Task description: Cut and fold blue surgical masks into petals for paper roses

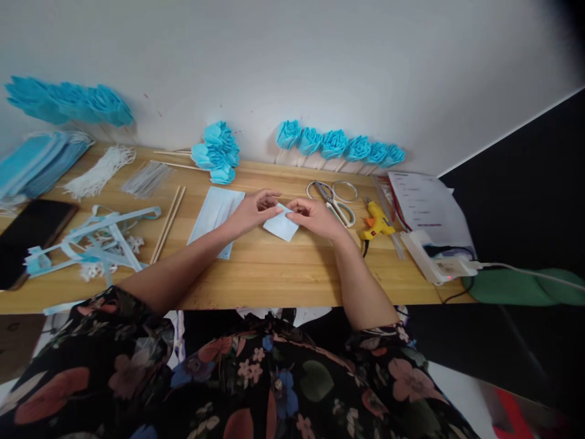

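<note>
Both my hands meet over the middle of a wooden table [274, 274]. My left hand [254, 211] and my right hand [313, 216] each pinch the top edge of a small light-blue piece of mask fabric [281, 226], which hangs down to the tabletop between them. A flat blue face mask [212, 216] lies just left of my left hand. Scissors [336, 204] lie just right of my right hand.
Blue fabric roses [336, 144] on sticks lean against the wall, with more [218, 152] at centre left. A yellow glue gun [375, 222], papers [427, 207] and a power strip [436, 261] lie on the right. Left are wooden sticks [168, 222], cut strips [94, 241], ear loops [98, 174], stacked masks [39, 161] and a phone [27, 235].
</note>
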`<action>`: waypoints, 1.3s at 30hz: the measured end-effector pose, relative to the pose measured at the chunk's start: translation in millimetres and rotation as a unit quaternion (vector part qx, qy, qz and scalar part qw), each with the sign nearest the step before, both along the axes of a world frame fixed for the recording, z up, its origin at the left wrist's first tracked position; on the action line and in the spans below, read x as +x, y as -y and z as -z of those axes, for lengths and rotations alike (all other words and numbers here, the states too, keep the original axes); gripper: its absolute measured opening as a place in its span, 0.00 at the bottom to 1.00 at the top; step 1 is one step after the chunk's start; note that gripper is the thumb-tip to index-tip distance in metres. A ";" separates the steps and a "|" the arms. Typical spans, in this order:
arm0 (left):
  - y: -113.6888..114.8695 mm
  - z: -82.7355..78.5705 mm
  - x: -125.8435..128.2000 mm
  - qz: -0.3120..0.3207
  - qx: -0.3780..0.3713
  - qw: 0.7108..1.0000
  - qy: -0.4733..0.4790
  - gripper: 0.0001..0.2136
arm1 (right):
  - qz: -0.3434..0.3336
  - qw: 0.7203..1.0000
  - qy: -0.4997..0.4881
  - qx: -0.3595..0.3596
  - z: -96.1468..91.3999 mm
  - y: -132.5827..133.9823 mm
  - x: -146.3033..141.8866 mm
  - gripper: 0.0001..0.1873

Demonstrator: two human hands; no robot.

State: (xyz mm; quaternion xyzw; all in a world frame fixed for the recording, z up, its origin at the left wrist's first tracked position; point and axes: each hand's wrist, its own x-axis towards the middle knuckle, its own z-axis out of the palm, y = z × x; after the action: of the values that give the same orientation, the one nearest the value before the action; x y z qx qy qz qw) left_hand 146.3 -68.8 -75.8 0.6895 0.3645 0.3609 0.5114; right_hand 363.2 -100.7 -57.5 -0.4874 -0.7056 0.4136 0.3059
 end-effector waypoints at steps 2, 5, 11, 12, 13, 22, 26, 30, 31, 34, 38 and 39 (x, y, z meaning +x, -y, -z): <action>1.3 -1.1 0.4 -0.002 0.030 0.999 -0.033 0.24 | 0.024 0.999 -0.027 0.021 -3.0 1.1 -2.3 0.14; 4.0 -7.5 -1.2 -0.051 0.110 0.989 -0.090 0.14 | 0.039 0.996 -0.071 0.024 -2.6 0.1 -5.6 0.15; 4.6 -10.1 -2.6 -0.067 0.189 0.965 -0.171 0.10 | 0.043 0.999 -0.009 0.024 12.0 -6.7 -9.8 0.11; 4.0 -8.7 -2.1 -0.062 0.168 0.968 -0.176 0.11 | 0.047 0.999 0.005 0.026 13.8 -7.5 -10.2 0.11; 3.5 -7.5 -1.6 -0.061 0.148 0.971 -0.177 0.11 | 0.051 0.998 0.015 0.031 14.9 -8.0 -10.4 0.11; 2.6 -7.0 -1.6 -0.072 0.108 0.981 -0.141 0.11 | 0.055 0.998 0.019 0.029 5.9 -7.7 -4.4 0.21; 1.9 -7.2 -1.2 -0.072 0.109 0.980 -0.150 0.11 | 0.049 0.998 0.018 0.018 8.3 -7.0 -6.8 0.20; 1.2 -7.0 -0.7 -0.068 0.109 0.981 -0.148 0.11 | 0.050 0.998 0.032 0.025 12.4 -6.7 -10.7 0.17; 1.3 -7.2 -0.6 -0.067 0.109 0.981 -0.147 0.10 | 0.050 0.998 0.030 0.026 12.8 -6.6 -11.2 0.17; 2.7 -8.7 -0.3 -0.067 0.108 0.982 -0.142 0.09 | 0.050 0.998 0.014 0.023 12.1 -6.2 -11.7 0.18; 4.8 -9.2 0.4 -0.075 0.084 0.987 -0.117 0.09 | 0.074 0.996 0.028 0.046 7.8 -5.5 -11.7 0.14; 4.9 -8.3 0.7 -0.072 0.064 0.990 -0.100 0.09 | 0.077 0.995 0.024 0.056 6.5 -5.2 -11.4 0.14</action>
State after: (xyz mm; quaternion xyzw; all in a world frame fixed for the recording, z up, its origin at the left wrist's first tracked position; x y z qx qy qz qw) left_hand 146.9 -73.7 -67.5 0.7252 0.4390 0.3484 0.4001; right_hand 351.8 -95.5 -64.0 -0.5322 -0.6952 0.3364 0.3467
